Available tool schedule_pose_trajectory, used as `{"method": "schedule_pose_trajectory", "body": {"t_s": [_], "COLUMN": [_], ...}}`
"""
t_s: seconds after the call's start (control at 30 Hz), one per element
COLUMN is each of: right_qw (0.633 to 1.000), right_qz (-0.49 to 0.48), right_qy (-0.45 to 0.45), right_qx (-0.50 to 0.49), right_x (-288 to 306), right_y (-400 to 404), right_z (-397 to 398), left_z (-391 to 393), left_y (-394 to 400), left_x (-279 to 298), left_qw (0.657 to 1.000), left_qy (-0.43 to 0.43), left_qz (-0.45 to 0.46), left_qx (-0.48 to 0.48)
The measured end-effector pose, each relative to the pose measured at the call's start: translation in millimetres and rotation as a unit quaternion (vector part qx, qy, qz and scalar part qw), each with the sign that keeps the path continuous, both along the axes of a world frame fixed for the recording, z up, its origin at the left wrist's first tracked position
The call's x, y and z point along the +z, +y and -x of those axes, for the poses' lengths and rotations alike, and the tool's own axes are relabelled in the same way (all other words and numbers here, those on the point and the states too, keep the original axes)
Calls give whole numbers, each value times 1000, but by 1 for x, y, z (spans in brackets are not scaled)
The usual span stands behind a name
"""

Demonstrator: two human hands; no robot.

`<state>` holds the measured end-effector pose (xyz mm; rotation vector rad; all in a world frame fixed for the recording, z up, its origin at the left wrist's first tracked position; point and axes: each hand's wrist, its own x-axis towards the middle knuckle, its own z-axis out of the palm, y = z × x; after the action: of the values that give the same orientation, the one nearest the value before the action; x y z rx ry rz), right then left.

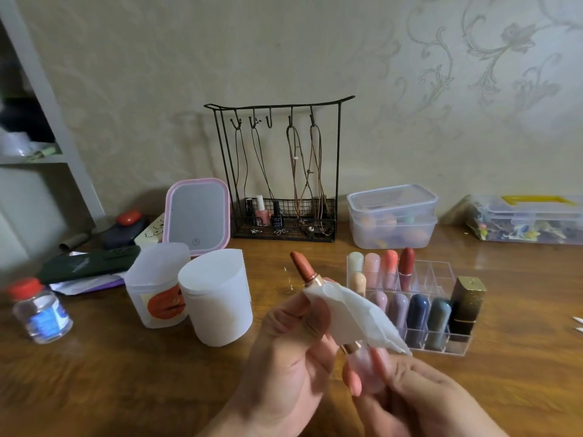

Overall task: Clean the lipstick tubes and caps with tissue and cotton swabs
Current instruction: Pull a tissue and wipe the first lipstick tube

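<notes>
An uncapped lipstick (302, 267) with an orange-brown bullet and a gold collar points up and to the left above the table. A white tissue (353, 320) is wrapped round its middle. My left hand (293, 345) pinches the tissue against the tube. My right hand (407, 392) grips the pale pink base of the tube from below. A clear acrylic organizer (441, 272) behind my hands holds several capped lipsticks. A black and gold lipstick (466, 302) stands at its right side.
Two white tubs (217, 304) stand to the left, with a small red-capped bottle (41, 313) further left. A pink mirror (197, 216), a wire jewellery rack (280, 171) and stacked clear boxes (392, 216) line the wall. Cotton swab tips (577, 323) lie at the right edge.
</notes>
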<state>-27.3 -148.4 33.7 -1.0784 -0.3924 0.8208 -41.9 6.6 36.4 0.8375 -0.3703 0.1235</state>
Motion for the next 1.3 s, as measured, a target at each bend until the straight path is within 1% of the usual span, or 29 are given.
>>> {"method": "schedule_pose_trajectory", "body": {"t_s": [0.07, 0.1, 0.17, 0.23, 0.27, 0.3, 0.37, 0.4, 0.47, 0.5, 0.53, 0.63, 0.67, 0.7, 0.77, 0.83, 0.9, 0.93, 0.97, 1.0, 1.03, 1.07, 1.1, 1.13, 1.17, 1.2, 1.23, 1.27, 1.3], "right_qw": [1000, 998, 972, 958, 962, 972, 997, 999, 995, 993, 993, 990, 988, 989, 998, 999, 998, 999, 992, 967, 938, 923, 925, 946, 977, 996, 1000, 996, 997], "right_qz": [13, 35, 82, 94, 93, 94, 50, 9, -37, -37, -32, 20, 33, 36, 33, 11, -1, 21, 61, 104, 125, 132, 134, 128, 104, 51, -22, -74, -71], "right_qy": [1, -43, -185, -225, -212, -174, -36, 21, 88, 102, 88, -54, -84, -86, -38, 41, 61, 22, -73, -188, -266, -297, -300, -259, -163, -61, 2, 21, 26], "right_qx": [5, -20, -122, -154, -144, -124, -56, -34, -36, -53, -75, -129, -128, -112, -47, 19, 19, -23, -82, -140, -182, -205, -188, -145, -93, -31, 21, 49, 33], "right_x": [1, 1, -3, -3, -2, 0, 4, 5, 11, 14, 13, 6, 4, 4, 1, 1, 4, 4, 1, -3, -4, -3, -3, -1, 3, 4, 3, 2, 2], "right_y": [3, 5, 6, 8, 9, 11, 11, 11, 12, 13, 13, 12, 12, 12, 9, 6, 7, 8, 8, 8, 6, 5, 5, 4, 3, 5, 5, 5, 6], "right_z": [-4, -6, -7, -2, 0, 1, 0, 3, 5, 4, 3, -2, -1, 0, -2, -4, -4, -4, -5, -4, -3, -2, -3, -2, -1, -1, 1, 1, -1], "left_z": [-1, -2, -4, -3, -3, -2, 0, 0, 1, 0, 0, -2, -2, -1, 0, 2, 2, 0, -2, -3, -3, -2, -1, 0, 1, 3, 4, 4, 3], "left_y": [-1, -1, 1, 0, 0, 0, 0, -1, -3, -3, -4, -3, -2, -2, -2, -3, -3, -2, -1, 0, -1, -1, -1, -2, -2, -2, -3, -3, -4], "left_x": [-2, -4, -6, -5, -3, -2, -1, -1, 0, -1, -1, -3, -2, -2, 0, 2, 3, 2, 0, -1, -2, -2, -1, 0, 0, 1, 2, 3, 3], "left_qw": [1000, 999, 995, 995, 995, 995, 996, 997, 999, 999, 999, 997, 996, 996, 997, 998, 998, 997, 994, 992, 991, 992, 993, 995, 996, 998, 999, 999, 999], "left_qy": [5, 21, 49, 41, 38, 42, 45, 38, 23, 18, 18, 48, 55, 55, 55, 54, 47, 58, 76, 90, 95, 89, 73, 62, 52, 44, 34, 29, 27], "left_qz": [11, 18, 28, 20, 17, 19, 30, 31, 22, 25, 31, 41, 43, 43, 31, 1, 2, 18, 29, 33, 28, 22, 20, 24, 30, 33, 29, 29, 36], "left_qx": [15, 38, 84, 90, 87, 83, 71, 58, 25, 18, 20, 50, 55, 58, 54, 40, 42, 54, 70, 83, 89, 89, 85, 76, 59, 37, 17, 9, 11]}}
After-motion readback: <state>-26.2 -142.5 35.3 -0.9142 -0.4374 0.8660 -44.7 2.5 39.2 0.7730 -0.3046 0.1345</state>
